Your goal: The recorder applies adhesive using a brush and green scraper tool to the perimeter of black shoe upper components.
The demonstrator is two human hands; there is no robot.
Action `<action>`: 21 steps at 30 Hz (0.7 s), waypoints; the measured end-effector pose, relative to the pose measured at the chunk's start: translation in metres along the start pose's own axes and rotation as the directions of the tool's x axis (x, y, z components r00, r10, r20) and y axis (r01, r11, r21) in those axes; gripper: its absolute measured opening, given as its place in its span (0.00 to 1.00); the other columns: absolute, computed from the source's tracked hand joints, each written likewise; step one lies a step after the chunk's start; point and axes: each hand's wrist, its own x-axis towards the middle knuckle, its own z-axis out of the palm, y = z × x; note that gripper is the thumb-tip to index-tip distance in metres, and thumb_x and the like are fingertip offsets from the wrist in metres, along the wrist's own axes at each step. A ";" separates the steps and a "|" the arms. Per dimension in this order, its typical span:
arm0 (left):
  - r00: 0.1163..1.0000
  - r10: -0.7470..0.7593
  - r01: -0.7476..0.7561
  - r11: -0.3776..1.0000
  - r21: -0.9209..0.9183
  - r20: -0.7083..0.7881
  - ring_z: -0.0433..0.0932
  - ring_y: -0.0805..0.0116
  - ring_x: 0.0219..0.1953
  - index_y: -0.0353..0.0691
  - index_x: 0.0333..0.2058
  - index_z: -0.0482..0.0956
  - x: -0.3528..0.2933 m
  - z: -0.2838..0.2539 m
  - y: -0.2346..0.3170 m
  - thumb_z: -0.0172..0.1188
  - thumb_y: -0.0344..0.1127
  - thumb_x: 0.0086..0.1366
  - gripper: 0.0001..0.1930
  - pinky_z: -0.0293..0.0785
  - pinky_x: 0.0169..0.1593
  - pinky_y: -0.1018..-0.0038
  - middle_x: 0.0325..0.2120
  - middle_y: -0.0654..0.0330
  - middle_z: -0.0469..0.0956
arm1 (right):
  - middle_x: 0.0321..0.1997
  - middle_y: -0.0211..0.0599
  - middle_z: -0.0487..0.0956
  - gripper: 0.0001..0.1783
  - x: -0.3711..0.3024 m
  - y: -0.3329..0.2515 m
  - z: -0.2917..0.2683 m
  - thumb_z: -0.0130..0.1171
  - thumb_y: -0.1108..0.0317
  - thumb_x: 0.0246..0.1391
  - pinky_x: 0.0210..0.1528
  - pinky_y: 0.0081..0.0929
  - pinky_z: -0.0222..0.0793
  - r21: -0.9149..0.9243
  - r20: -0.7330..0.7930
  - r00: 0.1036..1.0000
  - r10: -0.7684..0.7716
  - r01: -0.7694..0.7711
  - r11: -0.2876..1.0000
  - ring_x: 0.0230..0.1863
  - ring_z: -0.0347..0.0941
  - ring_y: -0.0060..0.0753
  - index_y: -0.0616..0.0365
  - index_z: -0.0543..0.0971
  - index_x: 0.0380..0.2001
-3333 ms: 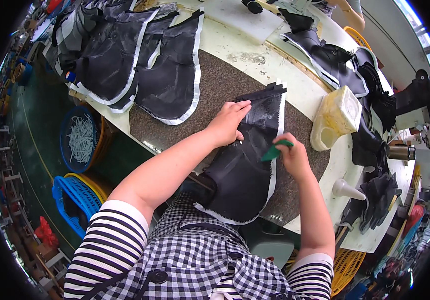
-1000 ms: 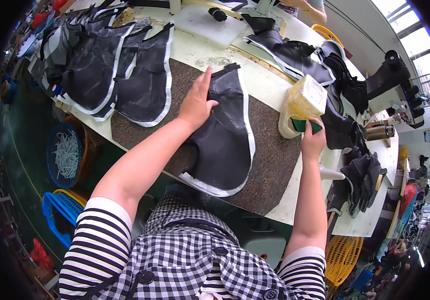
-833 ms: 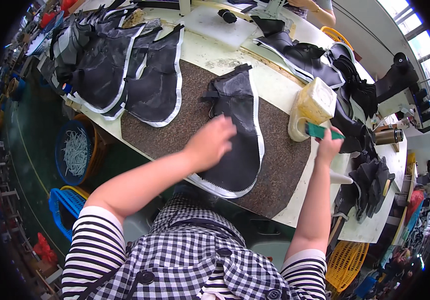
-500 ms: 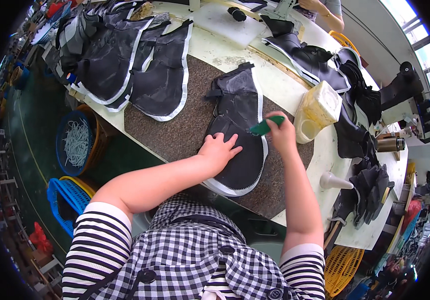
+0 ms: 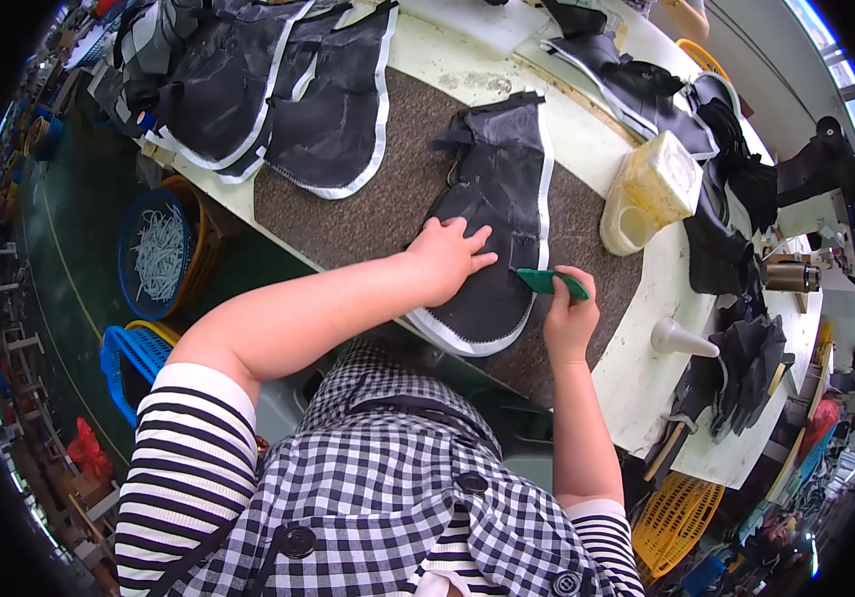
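Observation:
A black boot upper (image 5: 503, 189) with a white stitched border lies flat on a brown speckled mat (image 5: 333, 227) in front of me. My left hand (image 5: 447, 261) rests on its lower left part, palm down with the fingers spread. Between the fingers and thumb of my right hand (image 5: 571, 320) is a flat green scraper (image 5: 557, 285). The scraper's tip meets the upper near its right white edge, in the lower half. Pale smears show on the black surface higher up.
More black uppers (image 5: 333, 129) lie overlapped at the far left. A yellowed plastic container (image 5: 651, 189) stands right of the mat, with a white cone (image 5: 684, 338) nearer. Black pieces (image 5: 746, 368) pile up at the right. A blue basket (image 5: 159, 254) of white strips stands below the table's left edge.
My right hand has brought the green scraper down along the upper toward me and turned it flatter. My left hand stays pressed on the upper. The whole view has shifted a little.

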 end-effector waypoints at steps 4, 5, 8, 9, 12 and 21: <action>1.000 0.022 -0.022 0.999 -0.028 -0.009 0.63 0.58 0.60 0.63 0.65 0.60 0.000 0.006 -0.009 0.58 0.35 0.58 0.35 0.67 0.55 0.61 0.67 0.62 0.52 | 0.38 0.39 0.78 0.06 -0.068 -0.012 0.014 0.57 0.77 0.55 0.46 0.25 0.69 -0.136 0.130 0.991 -0.022 0.040 0.990 0.42 0.75 0.29 0.62 0.76 0.38; 0.999 0.042 -0.043 0.998 -0.034 -0.029 0.64 0.57 0.59 0.63 0.65 0.60 0.000 0.007 -0.009 0.58 0.33 0.57 0.36 0.67 0.55 0.61 0.67 0.62 0.53 | 0.39 0.40 0.78 0.07 -0.079 -0.019 0.017 0.57 0.78 0.56 0.48 0.25 0.69 -0.092 0.155 0.985 0.070 -0.056 0.994 0.43 0.75 0.30 0.62 0.75 0.39; 0.993 0.066 -0.085 0.976 -0.199 -0.100 0.66 0.56 0.56 0.60 0.63 0.63 -0.001 0.002 -0.023 0.61 0.28 0.53 0.38 0.70 0.56 0.63 0.66 0.65 0.56 | 0.37 0.44 0.79 0.07 -0.062 -0.014 0.020 0.56 0.80 0.55 0.44 0.27 0.71 -0.006 -0.096 0.993 -0.064 0.064 0.998 0.40 0.77 0.40 0.60 0.76 0.38; 0.994 0.059 -0.077 0.977 -0.200 -0.092 0.66 0.56 0.56 0.60 0.63 0.63 -0.001 0.006 -0.030 0.61 0.28 0.53 0.38 0.70 0.56 0.63 0.66 0.65 0.56 | 0.36 0.44 0.79 0.07 -0.066 -0.009 0.016 0.56 0.80 0.54 0.41 0.28 0.71 -0.130 -0.040 0.987 -0.153 0.147 0.981 0.37 0.76 0.42 0.60 0.75 0.37; 0.974 0.130 -0.193 0.904 -0.382 -0.185 0.68 0.58 0.50 0.53 0.59 0.70 -0.001 0.020 -0.048 0.64 0.22 0.47 0.38 0.72 0.57 0.68 0.64 0.70 0.61 | 0.34 0.44 0.80 0.08 -0.089 -0.019 0.034 0.56 0.82 0.51 0.39 0.33 0.74 -0.110 0.221 0.947 -0.232 0.261 0.959 0.36 0.77 0.47 0.58 0.76 0.35; 0.966 0.124 -0.203 0.908 -0.367 -0.228 0.68 0.58 0.49 0.55 0.57 0.72 0.001 0.028 -0.047 0.62 0.21 0.47 0.36 0.74 0.54 0.68 0.63 0.71 0.62 | 0.33 0.39 0.80 0.13 0.004 -0.033 0.043 0.57 0.82 0.43 0.40 0.35 0.73 -0.037 0.746 0.634 -0.202 0.342 0.939 0.38 0.78 0.45 0.54 0.79 0.34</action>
